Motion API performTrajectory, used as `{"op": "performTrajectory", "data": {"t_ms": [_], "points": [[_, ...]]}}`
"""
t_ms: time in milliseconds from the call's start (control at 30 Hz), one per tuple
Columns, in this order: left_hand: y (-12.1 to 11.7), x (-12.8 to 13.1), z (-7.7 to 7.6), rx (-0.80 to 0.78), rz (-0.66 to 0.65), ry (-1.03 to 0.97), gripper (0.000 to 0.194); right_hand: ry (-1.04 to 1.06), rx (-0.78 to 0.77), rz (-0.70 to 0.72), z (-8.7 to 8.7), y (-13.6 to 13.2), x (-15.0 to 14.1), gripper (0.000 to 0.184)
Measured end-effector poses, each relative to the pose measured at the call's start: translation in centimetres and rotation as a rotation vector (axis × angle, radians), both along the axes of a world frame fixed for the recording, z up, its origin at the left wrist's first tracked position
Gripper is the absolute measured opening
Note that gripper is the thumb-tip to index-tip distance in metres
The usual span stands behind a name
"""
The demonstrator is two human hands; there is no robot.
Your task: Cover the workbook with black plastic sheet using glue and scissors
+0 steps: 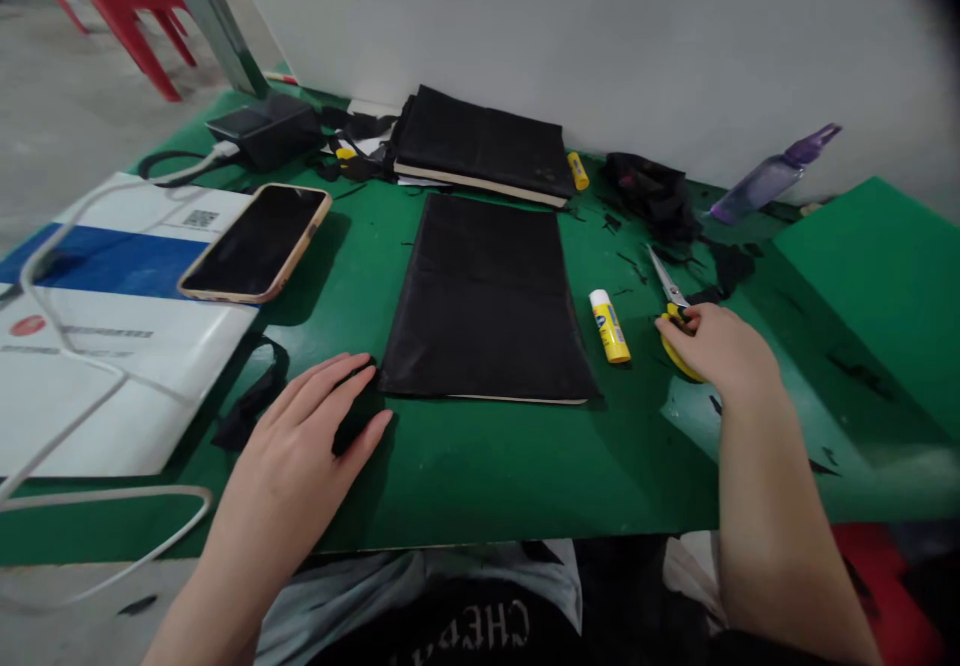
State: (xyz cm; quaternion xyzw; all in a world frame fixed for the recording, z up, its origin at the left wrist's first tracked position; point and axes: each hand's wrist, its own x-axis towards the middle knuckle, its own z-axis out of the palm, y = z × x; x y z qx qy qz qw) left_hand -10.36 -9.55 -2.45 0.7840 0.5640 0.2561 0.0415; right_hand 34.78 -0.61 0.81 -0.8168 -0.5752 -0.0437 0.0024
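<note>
A book in a black cover [491, 301] lies flat in front of me, a thin pale edge showing along its near side. By its near left corner rests my left hand [304, 441], fingers stretched out and thumb apart, holding nothing. My right hand [720, 346] grips the yellow handles of a pair of scissors [671, 291], whose blades point away from me on the table. Between the book and the scissors lies a yellow glue stick [611, 328] with a white cap. The palm side of both hands is hidden.
Black-covered books [484, 146] are stacked at the back, beside a yellow cap [577, 171]. Black scraps [652, 196] and a purple spray bottle [772, 181] lie to the right, near a green board [885, 286]. A phone [259, 243] and white cable [112, 381] are left.
</note>
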Motion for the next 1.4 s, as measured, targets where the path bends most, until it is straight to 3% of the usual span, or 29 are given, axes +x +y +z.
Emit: {"op": "performTrajectory", "data": {"t_ms": [133, 233, 467, 567, 700, 933, 1067, 1167, 1300, 1400], "points": [[-0.3, 0.1, -0.1, 0.007, -0.02, 0.019, 0.041, 0.032, -0.1, -0.08, 0.1, 0.1, 0.0, 0.061], [-0.3, -0.2, 0.1, -0.039, -0.033, 0.002, 0.043, -0.001, -0.069, -0.141, 0.4, -0.1, 0.5, 0.057], [0.0, -0.3, 1.4, -0.309, -0.121, -0.182, 0.036, 0.061, -0.124, -0.148, 0.8, -0.3, 1.9, 0.045], [-0.1, 0.6, 1.5, -0.329, -0.074, -0.23, 0.042, 0.075, -0.081, -0.107, 0.9, -0.3, 1.8, 0.04], [-0.2, 1.8, 1.3, -0.287, 0.02, -0.244, 0.045, 0.061, 0.122, -0.044, 1.0, -0.4, 1.8, 0.044], [-0.1, 1.4, 1.7, -0.414, 0.089, -0.435, 0.05, 0.67, 0.333, -0.158, 1.4, -0.2, 0.7, 0.051], [-0.3, 1.6, 2.1, -0.435, 0.082, -0.496, 0.048, 0.985, 0.55, -0.025, 1.3, -0.2, -2.8, 0.051], [-0.5, 1.6, 2.3, -0.509, 0.075, -0.651, 0.049, 1.083, 0.465, 0.162, 1.0, -1.1, -6.1, 0.047], [-0.5, 1.3, 2.9, -0.668, 0.096, -0.991, 0.045, 0.766, 0.277, 0.441, 0.6, -3.1, -9.7, 0.043], [-0.4, 1.0, 3.4, -0.745, 0.096, -1.274, 0.041, 0.659, 0.198, 0.571, 0.3, -4.2, -11.4, 0.04]]}}
